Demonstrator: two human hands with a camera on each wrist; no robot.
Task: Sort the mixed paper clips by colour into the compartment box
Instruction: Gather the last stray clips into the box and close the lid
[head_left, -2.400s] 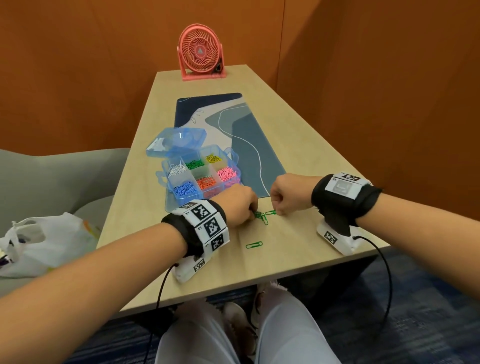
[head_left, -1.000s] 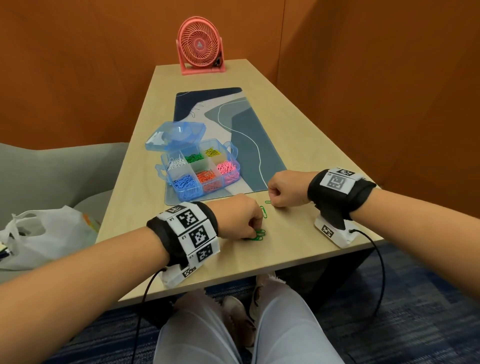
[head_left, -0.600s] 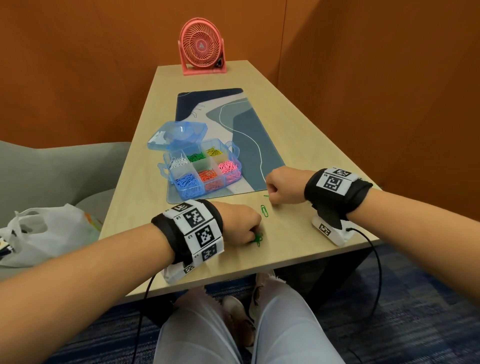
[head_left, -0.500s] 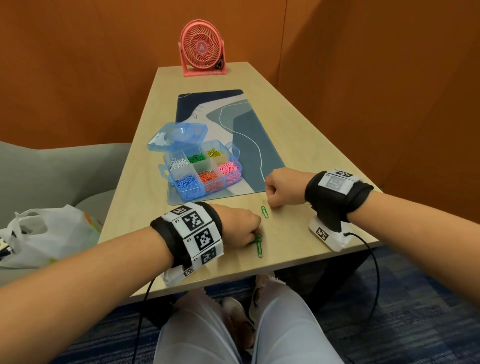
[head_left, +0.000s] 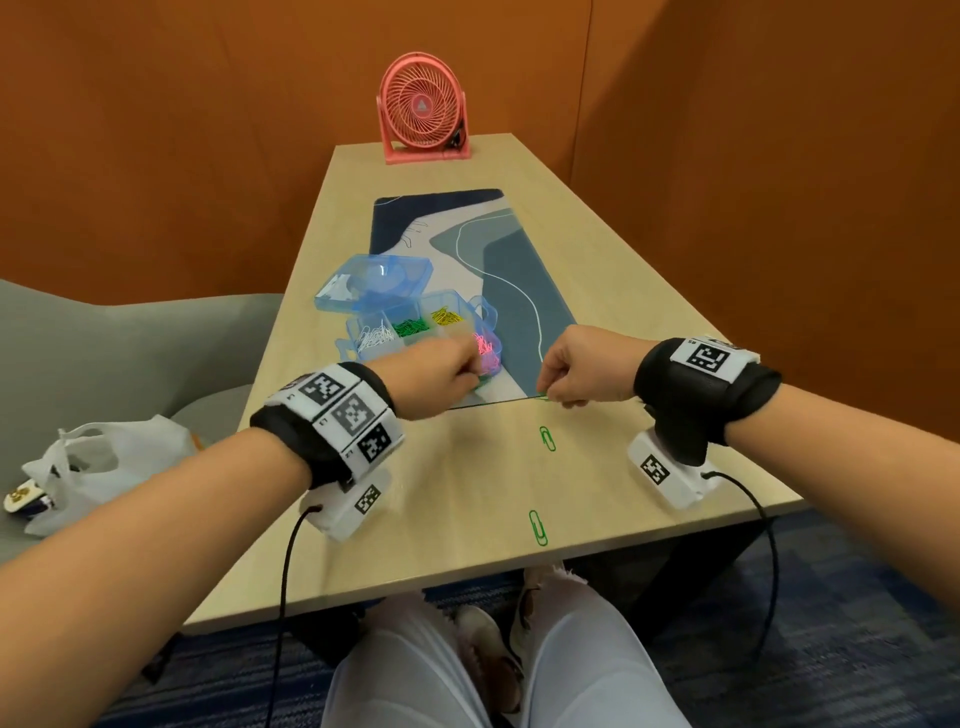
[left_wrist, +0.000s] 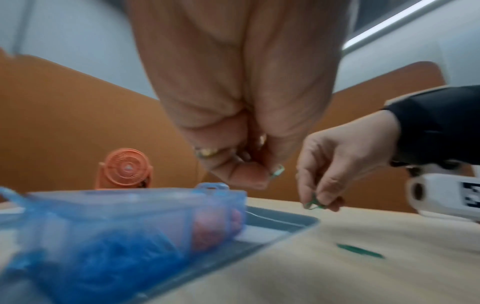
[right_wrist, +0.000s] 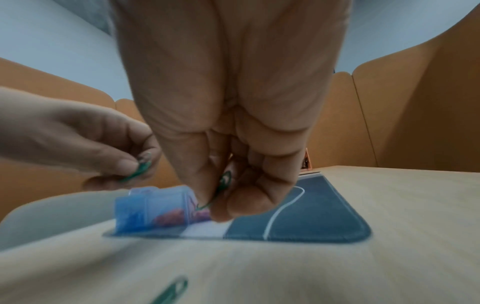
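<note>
The clear blue compartment box (head_left: 487, 313) stands on the desk mat with its lid (head_left: 374, 283) open; white, green (head_left: 410, 326), yellow and pink clips show in its compartments. My left hand (head_left: 472, 376) hovers over the box's near side and hides the front compartments. It pinches a green clip (left_wrist: 277, 170). My right hand (head_left: 543, 392) is at the mat's near edge and pinches another green clip (right_wrist: 221, 191). Two loose green clips (head_left: 547, 438) (head_left: 537, 527) lie on the bare table between my arms.
A pink desk fan (head_left: 423, 109) stands at the far end of the table, beyond the blue patterned desk mat (head_left: 498, 249). Orange partition walls close in the back and right. A white plastic bag (head_left: 98, 467) lies on the grey seat to the left.
My left hand lifted off the table near the front edge and moved forward over the box with a green clip. One green clip stayed behind near the edge. My right hand barely moved.
</note>
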